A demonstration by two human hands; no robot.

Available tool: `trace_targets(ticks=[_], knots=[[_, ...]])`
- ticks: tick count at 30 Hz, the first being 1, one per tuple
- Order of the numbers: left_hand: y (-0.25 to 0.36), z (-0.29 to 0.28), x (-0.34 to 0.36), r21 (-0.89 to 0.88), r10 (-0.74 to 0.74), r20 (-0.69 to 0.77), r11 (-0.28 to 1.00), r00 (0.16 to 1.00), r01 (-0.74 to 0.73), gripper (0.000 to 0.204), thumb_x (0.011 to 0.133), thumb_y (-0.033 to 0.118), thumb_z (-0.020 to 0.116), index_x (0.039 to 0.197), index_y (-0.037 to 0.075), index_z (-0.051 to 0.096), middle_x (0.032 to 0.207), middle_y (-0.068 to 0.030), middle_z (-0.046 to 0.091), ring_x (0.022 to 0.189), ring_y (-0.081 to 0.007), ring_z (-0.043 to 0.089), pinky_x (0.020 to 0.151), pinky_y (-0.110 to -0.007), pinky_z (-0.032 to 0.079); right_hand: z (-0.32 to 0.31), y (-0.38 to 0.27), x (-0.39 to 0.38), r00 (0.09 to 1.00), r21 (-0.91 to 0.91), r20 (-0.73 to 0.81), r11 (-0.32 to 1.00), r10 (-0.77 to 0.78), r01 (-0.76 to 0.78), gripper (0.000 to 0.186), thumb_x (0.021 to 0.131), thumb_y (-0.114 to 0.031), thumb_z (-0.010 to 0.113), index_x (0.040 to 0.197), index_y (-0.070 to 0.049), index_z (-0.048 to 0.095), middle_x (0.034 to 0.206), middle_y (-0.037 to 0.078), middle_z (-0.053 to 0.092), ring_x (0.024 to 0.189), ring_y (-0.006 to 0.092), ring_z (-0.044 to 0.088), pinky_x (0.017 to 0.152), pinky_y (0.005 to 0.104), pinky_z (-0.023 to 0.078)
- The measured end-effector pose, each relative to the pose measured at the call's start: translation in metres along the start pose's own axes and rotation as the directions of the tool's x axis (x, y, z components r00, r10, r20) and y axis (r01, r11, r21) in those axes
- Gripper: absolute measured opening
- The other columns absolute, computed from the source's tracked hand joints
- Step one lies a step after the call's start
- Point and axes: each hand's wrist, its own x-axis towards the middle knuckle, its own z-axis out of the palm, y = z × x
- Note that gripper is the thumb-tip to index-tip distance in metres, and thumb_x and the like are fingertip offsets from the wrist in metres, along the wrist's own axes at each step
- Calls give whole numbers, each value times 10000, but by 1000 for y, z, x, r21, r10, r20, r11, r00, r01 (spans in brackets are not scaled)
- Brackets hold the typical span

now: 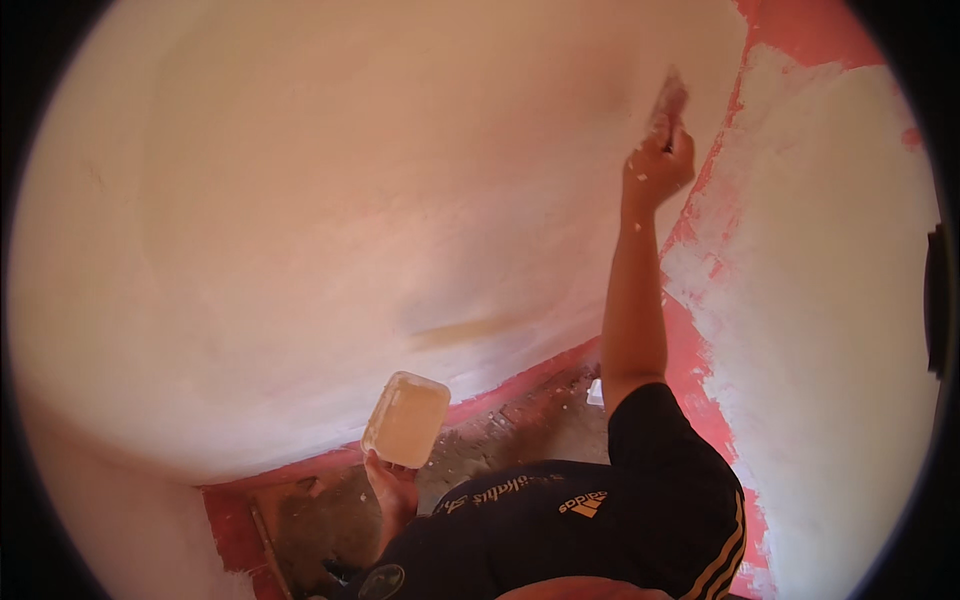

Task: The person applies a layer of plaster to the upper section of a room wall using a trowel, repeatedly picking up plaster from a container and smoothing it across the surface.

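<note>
A person in a dark short-sleeved shirt (470,560) works in a corner between two walls, the chest bearing a line of pale printed lettering (490,495) and, beside it, a gold emblem (583,503); gold stripes (735,545) run down one side of the garment. Low and in front of the body, the left hand (392,492) supports a pale, rounded rectangular tub (408,420), its fingers clamped on the lower edge. Below the tub lies a stained, speckled floor (500,435), with a thin stick (268,545) at lower left and a small white object (595,392) near the right upper arm. The right arm reaches up along the corner, the right hand (658,170) closed around a hand tool (670,100) blurred at its far end; the fingers are wrapped about its handle, though whether the tip touches the wall cannot be told. Beyond, the front wall (330,200) is pale, with a tan streak (465,332) low down and a red band (520,375) at its foot. The right-hand wall (840,250) shows whitish coating with ragged edges over red.
</note>
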Motion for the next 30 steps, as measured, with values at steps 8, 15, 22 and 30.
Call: trace_targets(ticks=[8, 15, 22, 30], knots=[[48, -52, 53, -16, -18, 71, 1000, 997, 19, 583, 1018, 477, 380, 1459, 96, 397, 1438, -130, 510, 1273, -314, 533, 987, -507, 481, -4, -212, -198, 791, 526, 263, 769, -552, 362, 212, 901, 7, 610, 1097, 68, 663, 950, 184, 657, 764, 274, 648, 689, 371, 556], [96, -82, 76, -1, 64, 57, 998, 996, -64, 569, 1017, 463, 384, 1461, 107, 395, 1425, -120, 521, 1254, -305, 549, 946, -482, 497, 5, -106, -121, 973, 175, -107, 967, 204, -184, 226, 976, -183, 629, 968, 29, 708, 729, 72, 663, 597, 105, 522, 548, 275, 441], [114, -88, 95, 67, 32, 101, 997, 994, -39, 640, 1027, 540, 352, 1488, 96, 365, 1492, -114, 452, 1325, -293, 488, 1058, -476, 416, 29, -185, -263, 928, 209, 196, 938, -317, 277, 365, 806, 45, 607, 1162, 4, 670, 930, 147, 652, 818, 314, 617, 742, 406, 508], [90, -94, 86, -23, 56, 99, 998, 993, -54, 553, 1017, 446, 397, 1451, 103, 405, 1424, -110, 525, 1250, -291, 559, 962, -476, 498, -15, -88, -192, 878, -70, 298, 926, 375, -372, 238, 987, -201, 552, 929, -3, 670, 715, 152, 647, 630, 185, 603, 597, 337, 481]])
